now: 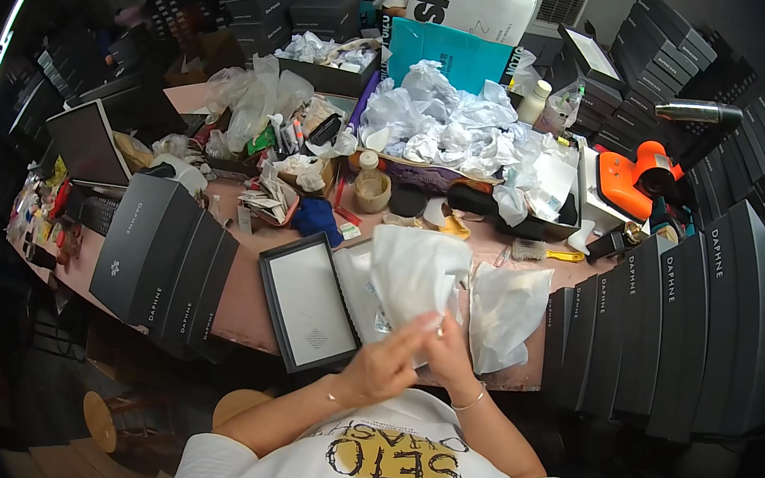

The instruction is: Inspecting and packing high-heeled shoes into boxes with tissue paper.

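In front of my chest both hands meet at the lower end of a soft white bag (pixel 417 267). My left hand (pixel 383 365) has its fingers pressed together, their tips at the bag's edge beside my right thumb. My right hand (pixel 453 353) is closed on the same edge, a bracelet around its wrist. The bag stands up from my hands over an open shoebox (pixel 355 269), which it largely hides. Left of that, a dark grey box lid (pixel 307 306) lies with its white inside facing up. A second white bag (pixel 509 317) lies flat on the right.
Dark shoeboxes stand in rows at left (pixel 161 250) and right (pixel 668 322) of the pink table (pixel 246 303). Behind are a heap of crumpled white paper (pixel 444 122), a glue jar (pixel 372 185), a yellow-handled brush (pixel 543 252), a blue cloth (pixel 316 218) and an orange device (pixel 628 181).
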Motion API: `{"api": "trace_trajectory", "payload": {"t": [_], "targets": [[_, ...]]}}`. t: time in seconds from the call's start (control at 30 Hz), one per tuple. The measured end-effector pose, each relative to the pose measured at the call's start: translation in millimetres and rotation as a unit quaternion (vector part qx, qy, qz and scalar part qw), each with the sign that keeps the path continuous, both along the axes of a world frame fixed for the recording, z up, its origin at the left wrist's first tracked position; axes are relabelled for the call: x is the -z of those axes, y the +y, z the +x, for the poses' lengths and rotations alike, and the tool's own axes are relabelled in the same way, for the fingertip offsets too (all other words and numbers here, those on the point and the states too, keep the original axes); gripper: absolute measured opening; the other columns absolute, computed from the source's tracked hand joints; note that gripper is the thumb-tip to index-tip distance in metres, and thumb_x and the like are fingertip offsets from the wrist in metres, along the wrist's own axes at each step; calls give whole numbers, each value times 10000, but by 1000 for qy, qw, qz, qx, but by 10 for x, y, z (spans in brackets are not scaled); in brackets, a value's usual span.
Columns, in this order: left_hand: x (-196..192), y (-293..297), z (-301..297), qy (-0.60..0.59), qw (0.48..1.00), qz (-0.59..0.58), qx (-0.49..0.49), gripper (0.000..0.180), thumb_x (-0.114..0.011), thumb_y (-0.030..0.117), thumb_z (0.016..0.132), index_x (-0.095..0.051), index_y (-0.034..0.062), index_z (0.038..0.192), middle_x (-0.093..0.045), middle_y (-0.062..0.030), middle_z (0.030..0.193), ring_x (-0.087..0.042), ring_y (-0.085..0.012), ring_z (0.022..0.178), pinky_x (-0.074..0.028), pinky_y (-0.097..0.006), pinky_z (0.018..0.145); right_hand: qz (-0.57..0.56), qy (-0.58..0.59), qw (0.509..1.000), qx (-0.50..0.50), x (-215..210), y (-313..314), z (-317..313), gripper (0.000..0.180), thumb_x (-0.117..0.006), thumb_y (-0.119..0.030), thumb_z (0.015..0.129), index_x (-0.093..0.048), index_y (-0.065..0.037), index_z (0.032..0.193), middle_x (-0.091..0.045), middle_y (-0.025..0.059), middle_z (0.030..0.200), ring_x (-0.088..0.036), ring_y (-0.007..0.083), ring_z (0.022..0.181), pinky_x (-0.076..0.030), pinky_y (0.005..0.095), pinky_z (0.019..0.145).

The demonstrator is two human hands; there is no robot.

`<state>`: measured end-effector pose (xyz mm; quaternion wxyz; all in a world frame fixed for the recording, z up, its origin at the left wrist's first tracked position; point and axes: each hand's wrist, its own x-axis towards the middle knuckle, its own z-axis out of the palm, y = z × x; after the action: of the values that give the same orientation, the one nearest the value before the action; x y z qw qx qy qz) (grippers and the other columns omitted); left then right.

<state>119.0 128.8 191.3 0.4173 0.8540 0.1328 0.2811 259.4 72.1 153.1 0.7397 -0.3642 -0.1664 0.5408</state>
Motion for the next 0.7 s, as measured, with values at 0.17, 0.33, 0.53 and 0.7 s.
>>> {"api": "trace_trajectory", "payload": {"t": [0.17, 0.33, 0.53, 0.7], "targets": [[213, -253, -16, 9, 999, -3, 44, 698, -566, -60, 668, -420, -10, 1349, -418, -167, 1405, -648, -267, 807, -542, -305, 613, -31, -396, 917, -27, 322, 159, 110, 466, -579, -178, 910, -429, -29, 1325, -543, 114, 1253, -539, 241, 1130, -389, 336, 1015], [86, -262, 121, 39, 983, 63, 168, 754, -560, -74, 690, -335, 7, 1405, -357, -178, 1453, -651, -230, 833, -536, -347, 771, -87, -298, 949, -51, 574, 173, 28, 470, -583, -176, 908, -428, -35, 1329, -542, 116, 1255, -537, 251, 1132, -385, 343, 1019], [368, 73, -340, -142, 751, -644, -26, 780, -658, 409, 823, -309, 46, 1419, -340, -154, 1447, -484, -230, 1162, -333, -396, 1034, -56, -453, 890, -9, 384, 0, -41, 476, -587, -174, 905, -427, -42, 1334, -541, 119, 1257, -534, 262, 1134, -381, 351, 1023], [750, 488, -136, -181, 595, -759, -193, 586, -627, 346, 847, -425, 63, 1319, -568, -145, 1193, -573, -263, 1080, -460, -424, 954, 11, -597, 786, -159, 536, 166, -22, 545, -551, -249, 925, -354, -70, 1400, -460, 138, 1350, -502, 296, 1184, -366, 376, 1042]]}}
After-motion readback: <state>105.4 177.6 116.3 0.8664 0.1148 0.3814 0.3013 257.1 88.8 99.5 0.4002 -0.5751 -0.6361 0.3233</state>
